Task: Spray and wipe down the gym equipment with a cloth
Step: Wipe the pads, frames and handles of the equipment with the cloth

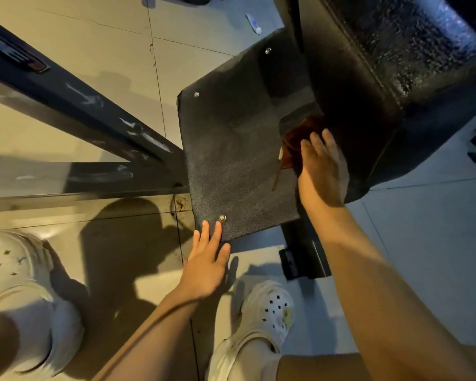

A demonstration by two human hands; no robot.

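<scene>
A black textured footplate (231, 149) with silver bolts lies under a black padded seat (382, 86) of the gym machine. A dark red cloth (294, 141) lies on the plate at the seat's base, partly hidden by my right hand (323, 166), which presses on it with straight fingers. My left hand (208, 259) hovers at the plate's near corner, fingers straight, fingertips reaching the edge by a bolt. No spray bottle is in view.
A dark metal frame bar (74, 105) slants across the left. The machine's base foot (302, 259) stands near my right shoe (264, 317). My left shoe (14, 268) is at the far left. A small white tube (253, 23) lies on the tiled floor behind.
</scene>
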